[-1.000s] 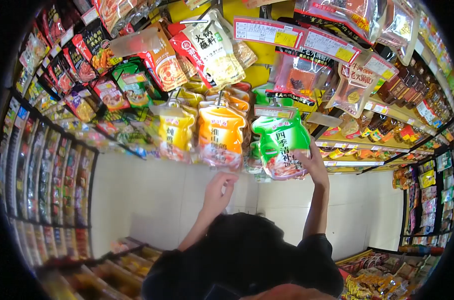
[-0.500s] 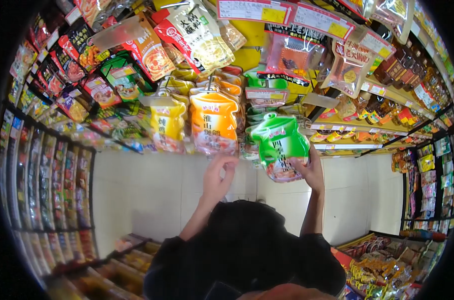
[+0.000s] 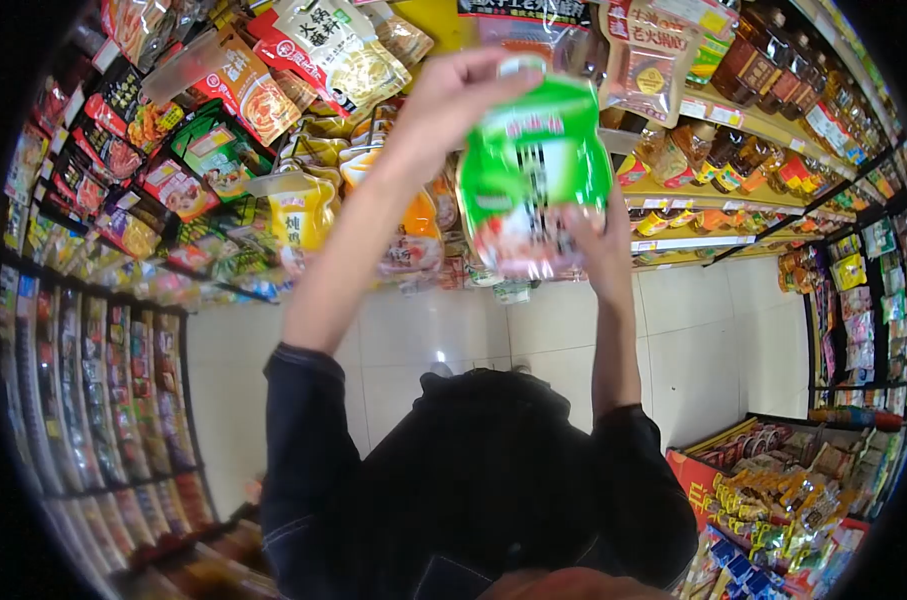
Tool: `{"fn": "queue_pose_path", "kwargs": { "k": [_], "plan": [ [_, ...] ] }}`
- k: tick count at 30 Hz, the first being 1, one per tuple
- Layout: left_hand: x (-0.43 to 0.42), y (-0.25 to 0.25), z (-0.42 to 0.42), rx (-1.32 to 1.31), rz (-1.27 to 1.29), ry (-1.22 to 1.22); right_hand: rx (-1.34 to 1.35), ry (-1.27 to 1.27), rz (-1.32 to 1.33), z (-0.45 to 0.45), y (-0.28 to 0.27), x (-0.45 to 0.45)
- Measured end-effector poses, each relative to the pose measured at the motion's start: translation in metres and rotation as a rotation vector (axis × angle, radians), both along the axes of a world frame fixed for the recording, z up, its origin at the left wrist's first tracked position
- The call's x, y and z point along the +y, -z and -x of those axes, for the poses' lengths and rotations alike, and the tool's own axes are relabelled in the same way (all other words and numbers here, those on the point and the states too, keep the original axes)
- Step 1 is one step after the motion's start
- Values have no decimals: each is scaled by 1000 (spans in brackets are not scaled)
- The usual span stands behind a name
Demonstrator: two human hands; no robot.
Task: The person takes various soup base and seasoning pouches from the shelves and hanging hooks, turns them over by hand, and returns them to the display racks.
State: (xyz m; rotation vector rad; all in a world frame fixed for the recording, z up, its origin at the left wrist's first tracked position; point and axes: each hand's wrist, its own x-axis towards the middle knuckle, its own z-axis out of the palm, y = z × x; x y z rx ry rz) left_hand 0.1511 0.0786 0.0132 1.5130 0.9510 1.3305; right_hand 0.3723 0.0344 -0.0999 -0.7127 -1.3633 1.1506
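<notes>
A green pot-shaped food pouch (image 3: 538,185) with a pink and white lower part is held up, front towards me, before the shelf. My right hand (image 3: 601,250) grips its lower right edge, thumb over the front. At its top left corner, my left hand (image 3: 458,95) has its fingers closed around the hanging tab; motion blurs them slightly. Behind my left forearm hang an orange pouch (image 3: 418,225), partly hidden, and a yellow pouch (image 3: 301,215).
Red and white hotpot packets (image 3: 338,55) hang on hooks above left. Bottles (image 3: 758,45) line the shelves at right. Tiled floor (image 3: 693,340) lies below. A bin of packaged goods (image 3: 783,500) stands lower right, and a tall rack (image 3: 103,370) at left.
The green pouch has been raised upward and nearer to me by my right hand. My left hand has moved up from in front of the orange pouch to the green pouch's top.
</notes>
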Motion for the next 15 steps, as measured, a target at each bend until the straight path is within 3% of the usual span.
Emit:
{"fn": "queue_pose_path", "kwargs": {
  "k": [4,7,11,15],
  "plan": [
    [50,-33,16,2,-15,-6,159,-40,-24,29,-30,31],
    [51,-48,11,21,-218,-56,214,-8,-132,45,-38,44],
    [72,-48,15,13,-328,-130,188,44,-208,51,-42,52],
    [98,-42,14,-90,-442,-42,198,56,-224,50,-41,64]
  ]
}}
